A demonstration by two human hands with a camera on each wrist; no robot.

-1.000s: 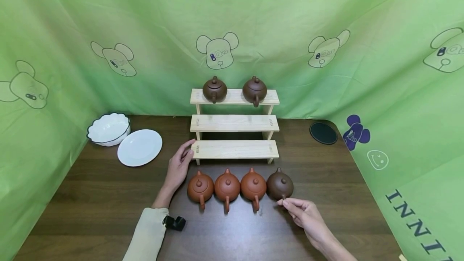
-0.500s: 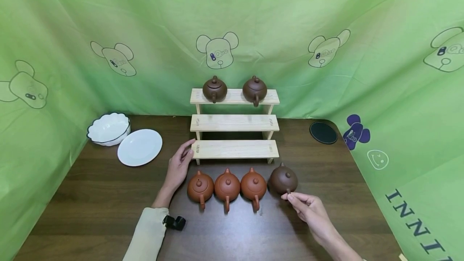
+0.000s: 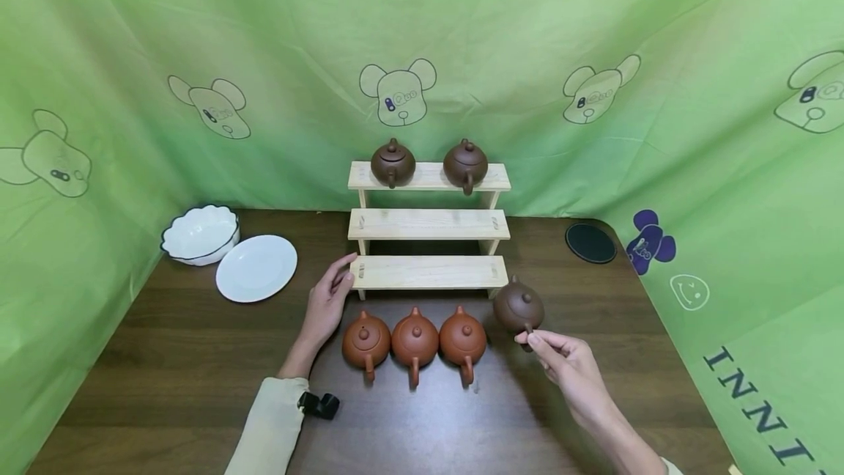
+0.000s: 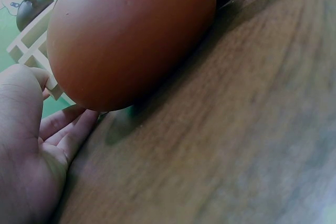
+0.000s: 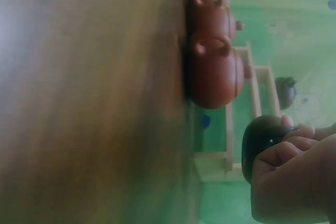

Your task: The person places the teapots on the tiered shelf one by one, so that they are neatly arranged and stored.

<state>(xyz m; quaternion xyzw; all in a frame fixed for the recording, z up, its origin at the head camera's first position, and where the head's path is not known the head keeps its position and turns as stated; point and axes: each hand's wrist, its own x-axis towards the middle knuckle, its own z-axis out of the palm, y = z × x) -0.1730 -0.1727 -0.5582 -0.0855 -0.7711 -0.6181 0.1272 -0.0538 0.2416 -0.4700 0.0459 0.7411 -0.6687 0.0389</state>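
A dark brown clay teapot (image 3: 518, 306) hangs by its handle from the right hand (image 3: 576, 376), to the right of three reddish-orange teapots (image 3: 415, 343).
The right hand's thumb and fingers pinch the handle, keeping the pot above the wooden table (image 3: 152, 387), near the right end of the stand's lowest step; its spout points to the far side. The left hand (image 3: 327, 297), fingers loosely extended and grasping nothing firmly, touches the left end of that lowest step. The three-step wooden stand (image 3: 428, 224) carries two dark brown teapots (image 3: 465, 161) side by side on its far top step, while the reddish-orange ones stand in a row on its near side, handles toward the near edge. Far left are a scalloped white bowl (image 3: 201, 234) and a white plate (image 3: 257, 268); far right, a black oval mat (image 3: 590, 242).
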